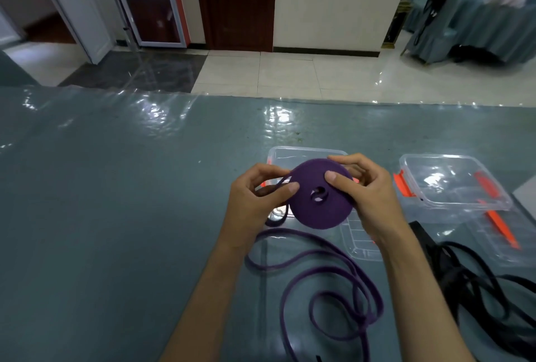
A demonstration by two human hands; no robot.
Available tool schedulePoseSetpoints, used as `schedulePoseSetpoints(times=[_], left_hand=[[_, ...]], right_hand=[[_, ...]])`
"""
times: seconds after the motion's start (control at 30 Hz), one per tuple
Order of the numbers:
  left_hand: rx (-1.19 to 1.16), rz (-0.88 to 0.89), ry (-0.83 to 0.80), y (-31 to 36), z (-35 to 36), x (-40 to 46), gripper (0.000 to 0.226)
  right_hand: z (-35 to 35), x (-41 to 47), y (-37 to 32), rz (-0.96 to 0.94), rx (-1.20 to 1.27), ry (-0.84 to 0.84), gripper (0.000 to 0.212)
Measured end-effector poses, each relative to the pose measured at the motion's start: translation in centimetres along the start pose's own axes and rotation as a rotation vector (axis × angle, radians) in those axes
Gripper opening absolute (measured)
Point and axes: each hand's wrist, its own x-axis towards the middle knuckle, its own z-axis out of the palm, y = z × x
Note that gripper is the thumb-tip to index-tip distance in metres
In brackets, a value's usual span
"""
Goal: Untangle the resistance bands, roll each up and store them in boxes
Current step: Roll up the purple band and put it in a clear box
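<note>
The left hand point(255, 202) sits just left of centre above the table point(116, 187), a grey-green top under a glossy clear cover; its thumb lies against the left edge of a purple roll point(320, 196) and its curled fingers pinch the loose strand where it leaves the coil. The roll is a flat disc of wound purple resistance band, held up off the table between both hands, with a small open hole at its centre. From it the unrolled purple band point(333, 283) drops toward the near edge and lies in loose, overlapping loops on the table between the two forearms. The right hand point(365, 190) clasps the roll's right side, thumb pressed on the near face and fingers curled over the far rim. Behind and below the hands lies a clear box point(307, 154), partly hidden by the roll, with its lid point(359, 242) lying near the right wrist. Further right stands a second clear box point(452, 181) with orange latches point(403, 186), resting on another clear lid. At the near right corner a tangle of black band point(475, 283) is heaped on the table.
</note>
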Motion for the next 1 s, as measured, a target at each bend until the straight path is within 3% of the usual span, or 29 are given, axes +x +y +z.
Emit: schedulePoseSetpoints(times=[0.1, 0.3, 0.53, 0.73, 1.0], left_hand=[[-0.060, -0.028, 0.011, -0.3, 0.2, -0.5, 0.031], [-0.026, -0.039, 0.032, -1.2, 0.4, -2.0, 0.032], [-0.082, -0.018, 0.089, -2.7, 2.0, -2.0, 0.033], [-0.225, -0.136, 0.106, -4.0, 2.8, -1.4, 0.036], [-0.375, -0.293, 0.253, -5.6, 3.9, 2.0, 0.035]], right_hand=[[-0.2, -0.9, 0.3, 0.001, 0.033, 0.060, 0.034], [-2.7, -2.5, 0.4, 0.149, -0.115, -0.183, 0.059], [-2.8, -3.6, 1.9, 0.117, 0.084, 0.057, 0.046], [-2.6, -3.4, 3.0, 0.104, 0.188, 0.227, 0.046], [-1.6, -0.2, 5.2, 0.054, 0.223, 0.386, 0.047]])
